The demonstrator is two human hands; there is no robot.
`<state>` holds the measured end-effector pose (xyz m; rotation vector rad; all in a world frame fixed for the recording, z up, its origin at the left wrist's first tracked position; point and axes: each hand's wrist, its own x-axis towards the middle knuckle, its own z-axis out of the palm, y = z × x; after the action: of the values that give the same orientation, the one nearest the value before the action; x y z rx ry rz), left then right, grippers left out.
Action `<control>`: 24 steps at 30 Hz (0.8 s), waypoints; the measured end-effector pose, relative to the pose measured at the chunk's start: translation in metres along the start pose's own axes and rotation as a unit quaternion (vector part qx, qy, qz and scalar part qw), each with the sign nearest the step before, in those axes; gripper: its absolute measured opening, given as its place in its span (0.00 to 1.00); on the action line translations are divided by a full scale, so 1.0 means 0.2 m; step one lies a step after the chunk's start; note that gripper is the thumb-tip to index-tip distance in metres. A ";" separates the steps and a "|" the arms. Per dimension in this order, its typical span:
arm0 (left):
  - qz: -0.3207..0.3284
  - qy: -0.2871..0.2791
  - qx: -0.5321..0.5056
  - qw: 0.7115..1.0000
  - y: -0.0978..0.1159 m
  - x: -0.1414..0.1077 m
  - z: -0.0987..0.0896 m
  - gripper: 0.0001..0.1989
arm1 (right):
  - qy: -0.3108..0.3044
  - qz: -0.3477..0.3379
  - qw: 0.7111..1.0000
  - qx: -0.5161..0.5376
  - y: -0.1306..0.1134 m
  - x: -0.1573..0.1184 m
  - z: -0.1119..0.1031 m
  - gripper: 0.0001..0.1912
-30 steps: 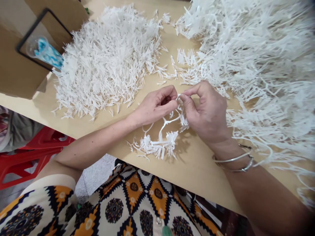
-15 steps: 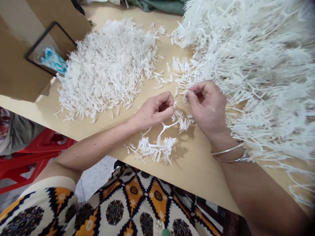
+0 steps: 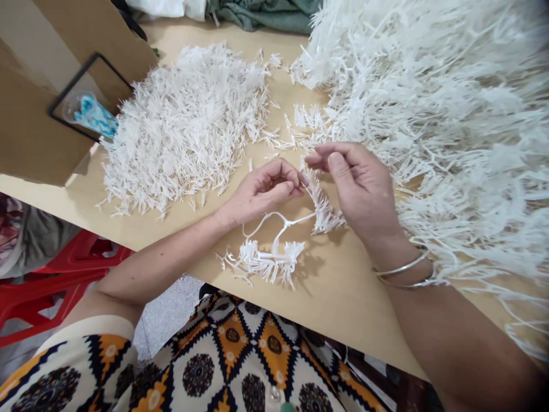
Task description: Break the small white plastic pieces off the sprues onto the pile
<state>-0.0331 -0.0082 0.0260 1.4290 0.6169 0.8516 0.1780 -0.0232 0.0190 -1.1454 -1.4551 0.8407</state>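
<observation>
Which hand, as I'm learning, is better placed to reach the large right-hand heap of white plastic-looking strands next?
Likely the right hand: nearer the heap, grip open. The left hand is farther off, seemingly pinching a feathery white frond.

A cream printed garment (image 3: 245, 366) is worn, patterned with orange diamonds (image 3: 232, 337) framed by jagged navy borders and with dark, speckled round medallions (image 3: 198, 375). The short left sleeve (image 3: 96, 363) is edged with a plain cream band (image 3: 103, 325). A small pale button (image 3: 275, 393) is set at the front. At the wrist of the right hand (image 3: 364, 189), a slim silver-coloured bangle (image 3: 403, 266) is worn, a second metallic curve seen just beside it.
</observation>
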 end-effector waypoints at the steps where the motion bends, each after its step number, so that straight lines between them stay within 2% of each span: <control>1: 0.005 0.005 -0.003 1.000 0.00 0.00 0.00 0.07 | -0.022 0.015 1.000 -0.002 0.00 0.00 0.00 0.13; 4: 0.018 0.017 0.002 1.000 0.00 0.00 -0.01 0.10 | -0.088 0.035 0.996 0.004 0.01 0.00 0.01 0.11; 6: 0.009 0.033 0.012 0.999 -0.01 0.00 0.00 0.13 | -0.089 0.045 0.995 0.022 0.02 0.01 0.00 0.11; 11: -0.010 0.093 0.049 0.994 0.00 -0.01 0.03 0.24 | 0.019 0.042 0.998 0.034 0.01 0.04 0.00 0.08; 14: -0.021 0.061 0.097 0.993 0.02 0.00 0.06 0.30 | 0.059 0.000 0.998 0.008 -0.04 0.02 0.03 0.08; 16: -0.026 0.038 0.136 0.990 0.02 0.00 0.08 0.29 | 0.077 -0.030 0.997 -0.003 -0.09 0.00 0.04 0.08; 20: -0.017 0.030 0.163 0.986 -0.01 -0.01 0.10 0.17 | 0.087 -0.055 0.995 0.012 -0.15 -0.03 0.07 0.08; 24: -0.017 0.023 0.089 0.996 -0.03 -0.01 0.08 0.10 | 0.093 -0.059 0.994 0.027 -0.12 -0.01 0.07 0.09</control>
<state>-0.0210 -0.0195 0.0215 1.5586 0.7659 0.8199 0.1589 -0.0320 0.0383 -1.0580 -1.3255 0.6690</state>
